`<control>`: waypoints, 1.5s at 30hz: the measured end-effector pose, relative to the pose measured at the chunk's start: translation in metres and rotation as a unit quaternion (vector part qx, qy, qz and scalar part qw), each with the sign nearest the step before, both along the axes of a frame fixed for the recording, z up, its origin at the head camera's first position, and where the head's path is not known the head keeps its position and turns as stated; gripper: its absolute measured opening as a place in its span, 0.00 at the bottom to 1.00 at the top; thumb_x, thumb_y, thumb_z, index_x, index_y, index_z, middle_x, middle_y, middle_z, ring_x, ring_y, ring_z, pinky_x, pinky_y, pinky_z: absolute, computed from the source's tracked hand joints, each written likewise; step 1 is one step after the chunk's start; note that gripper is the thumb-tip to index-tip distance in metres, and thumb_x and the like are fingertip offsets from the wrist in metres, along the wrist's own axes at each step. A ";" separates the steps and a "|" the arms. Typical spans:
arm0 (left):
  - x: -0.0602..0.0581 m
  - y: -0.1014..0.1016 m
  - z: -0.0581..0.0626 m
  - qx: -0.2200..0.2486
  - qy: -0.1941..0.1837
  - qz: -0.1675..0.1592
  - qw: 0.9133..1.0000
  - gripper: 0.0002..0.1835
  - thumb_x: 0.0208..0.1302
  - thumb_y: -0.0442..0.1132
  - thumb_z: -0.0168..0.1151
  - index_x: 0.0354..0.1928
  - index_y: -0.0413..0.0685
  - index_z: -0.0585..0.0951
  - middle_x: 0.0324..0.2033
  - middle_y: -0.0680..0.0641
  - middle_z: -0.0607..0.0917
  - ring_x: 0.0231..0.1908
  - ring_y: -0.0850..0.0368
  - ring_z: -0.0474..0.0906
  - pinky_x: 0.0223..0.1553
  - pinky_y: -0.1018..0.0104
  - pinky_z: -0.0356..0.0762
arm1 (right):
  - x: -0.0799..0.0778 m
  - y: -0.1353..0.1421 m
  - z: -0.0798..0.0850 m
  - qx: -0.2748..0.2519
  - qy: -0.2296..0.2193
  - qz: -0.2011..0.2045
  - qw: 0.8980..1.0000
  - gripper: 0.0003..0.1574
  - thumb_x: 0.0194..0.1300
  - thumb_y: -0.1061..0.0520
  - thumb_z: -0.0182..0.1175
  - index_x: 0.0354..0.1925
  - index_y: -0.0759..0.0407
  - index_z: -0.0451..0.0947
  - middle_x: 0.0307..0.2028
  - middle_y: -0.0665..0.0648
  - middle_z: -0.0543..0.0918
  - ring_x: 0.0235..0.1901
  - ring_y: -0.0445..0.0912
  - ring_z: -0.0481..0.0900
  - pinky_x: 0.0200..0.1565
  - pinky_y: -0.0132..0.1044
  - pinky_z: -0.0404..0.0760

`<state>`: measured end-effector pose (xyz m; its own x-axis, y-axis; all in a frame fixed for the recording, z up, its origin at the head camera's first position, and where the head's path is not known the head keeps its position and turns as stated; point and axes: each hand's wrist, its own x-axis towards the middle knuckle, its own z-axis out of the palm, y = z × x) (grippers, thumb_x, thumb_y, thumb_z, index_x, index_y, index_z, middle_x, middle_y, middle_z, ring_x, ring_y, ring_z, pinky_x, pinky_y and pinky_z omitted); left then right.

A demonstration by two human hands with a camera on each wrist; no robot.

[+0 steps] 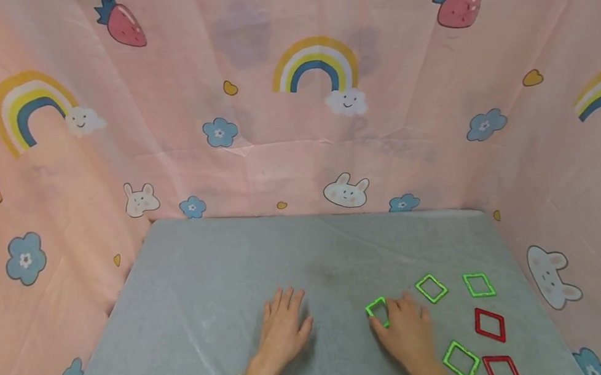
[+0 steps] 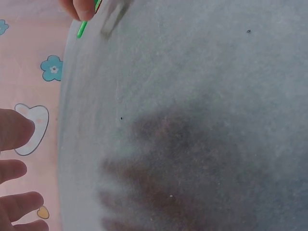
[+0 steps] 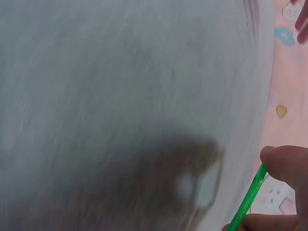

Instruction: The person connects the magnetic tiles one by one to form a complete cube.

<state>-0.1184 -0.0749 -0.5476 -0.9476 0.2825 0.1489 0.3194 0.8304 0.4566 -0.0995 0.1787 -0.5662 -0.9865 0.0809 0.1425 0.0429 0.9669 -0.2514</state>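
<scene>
- My right hand (image 1: 408, 331) pinches a green rhombus frame (image 1: 375, 303); thumb and fingertips are drawn narrow on its rim.
- I have that frame above the grey table cover (image 1: 196, 298), right of the middle in the head view, with its open window just left of my fingers.
- Its visible upper-left edge slants upward to the right; my fingers hide the right part, so I cannot tell where the long diagonal runs.
- The right wrist view gives it to me nearly edge-on: a slim bar, long axis slanting steeply from upper right, by my thumb, to lower left.
- My left hand (image 1: 282, 337) holds nothing; its fingers are extended and a little spread, pointing away from me, well apart from the frame.
- Just right of my right hand, a second green frame (image 1: 422, 279) lies with one corner pointing away from me.
- Farther right, a third green frame (image 1: 474, 273), an upper red frame (image 1: 476, 320) and a lower red frame (image 1: 496, 356) have their long diagonals running from upper left to lower right.
- A fourth green frame (image 1: 467, 350) lies just left of the lower red one, a corner pointing away from me.
</scene>
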 end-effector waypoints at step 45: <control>0.005 0.000 -0.009 0.009 0.001 0.000 1.000 0.27 0.62 0.42 0.65 0.62 0.41 0.75 0.60 0.34 0.74 0.66 0.32 0.63 0.60 0.30 0.57 | 0.011 -0.088 -0.020 0.040 -0.027 0.054 0.997 0.34 0.52 0.39 0.71 0.46 0.64 0.82 0.44 0.63 0.80 0.61 0.61 0.70 0.58 0.71 0.59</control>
